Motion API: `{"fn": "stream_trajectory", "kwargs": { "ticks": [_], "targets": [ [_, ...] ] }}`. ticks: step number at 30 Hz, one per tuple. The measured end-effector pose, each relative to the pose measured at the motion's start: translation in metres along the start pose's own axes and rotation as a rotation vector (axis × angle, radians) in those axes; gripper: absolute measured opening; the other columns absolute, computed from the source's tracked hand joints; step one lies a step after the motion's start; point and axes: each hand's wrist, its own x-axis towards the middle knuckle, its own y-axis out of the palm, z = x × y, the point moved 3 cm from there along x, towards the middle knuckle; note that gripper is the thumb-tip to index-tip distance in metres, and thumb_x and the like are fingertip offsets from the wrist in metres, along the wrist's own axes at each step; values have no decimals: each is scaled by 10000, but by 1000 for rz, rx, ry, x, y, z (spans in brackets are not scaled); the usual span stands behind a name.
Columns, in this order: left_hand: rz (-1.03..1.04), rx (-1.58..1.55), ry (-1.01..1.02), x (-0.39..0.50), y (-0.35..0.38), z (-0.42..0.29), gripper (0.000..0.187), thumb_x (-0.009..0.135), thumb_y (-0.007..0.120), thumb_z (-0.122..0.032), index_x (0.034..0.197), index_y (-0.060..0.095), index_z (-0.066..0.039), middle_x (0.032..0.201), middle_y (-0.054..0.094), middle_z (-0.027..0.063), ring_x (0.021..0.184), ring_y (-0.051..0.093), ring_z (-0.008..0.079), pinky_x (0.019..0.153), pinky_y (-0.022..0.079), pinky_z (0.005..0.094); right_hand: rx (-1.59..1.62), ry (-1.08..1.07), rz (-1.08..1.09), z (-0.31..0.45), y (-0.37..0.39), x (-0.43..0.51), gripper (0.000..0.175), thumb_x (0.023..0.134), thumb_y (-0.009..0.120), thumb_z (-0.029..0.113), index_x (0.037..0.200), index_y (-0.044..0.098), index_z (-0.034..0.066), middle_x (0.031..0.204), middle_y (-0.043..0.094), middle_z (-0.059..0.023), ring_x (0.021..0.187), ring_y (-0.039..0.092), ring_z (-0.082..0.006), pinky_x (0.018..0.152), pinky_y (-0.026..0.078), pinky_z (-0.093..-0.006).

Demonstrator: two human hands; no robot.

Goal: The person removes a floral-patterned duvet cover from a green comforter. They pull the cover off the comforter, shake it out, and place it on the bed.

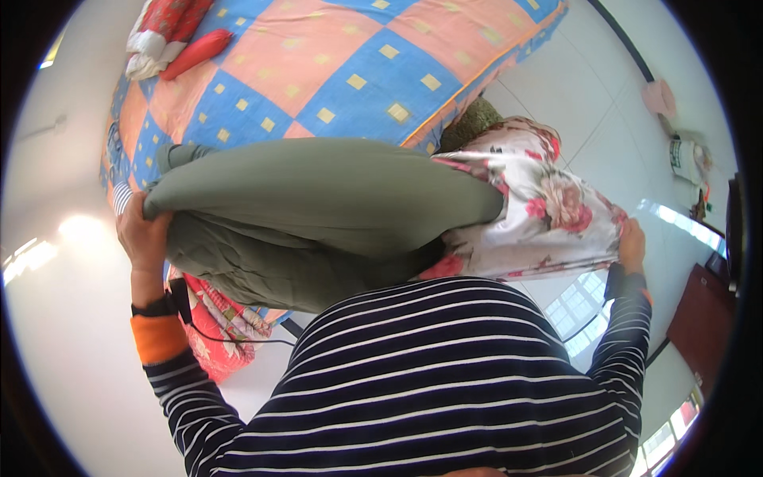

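Note:
An olive-green cloth garment (334, 197) stretches across in front of me, slightly blurred, with folds along its near side. At its left end, my left hand (143, 232) grips the bunched edge. White satiny cloth with a pink and red floral print (548, 214) meets the green cloth on the right. My right hand (633, 245) is closed on the far right edge of this floral cloth. Whether the two cloths are one piece cannot be told. The green cloth hides part of the bed's near edge.
A bed with a blue and pink checked cover (357, 71) lies ahead. Red and white fabric items (173, 42) rest on its far left. A red patterned bundle (220, 334) is below my left arm. A white bucket (685, 158) and a dark red box (700, 322) stand at right on pale tiles.

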Motion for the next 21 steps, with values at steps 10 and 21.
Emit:
{"fn": "stream_trajectory", "kwargs": {
  "ticks": [10, 21],
  "targets": [
    [-33, 291, 319, 84, 151, -92, 538, 782, 704, -379, 1227, 532, -131, 1234, 556, 46, 1212, 478, 223, 1074, 225, 567, 303, -146, -73, 66, 101, -61, 286, 872, 583, 180, 1124, 598, 46, 1076, 635, -194, 1013, 603, -357, 854, 479, -426],
    [184, 164, 520, 57, 222, -249, 580, 798, 681, -211, 1322, 467, -83, 1334, 498, 76, 1318, 385, 238, 1119, 98, 615, 815, -114, 396, 254, 179, -113, 479, 767, 708, 275, 1136, 558, 10, 1162, 575, -215, 1051, 570, -359, 909, 464, -413]
  ]
}}
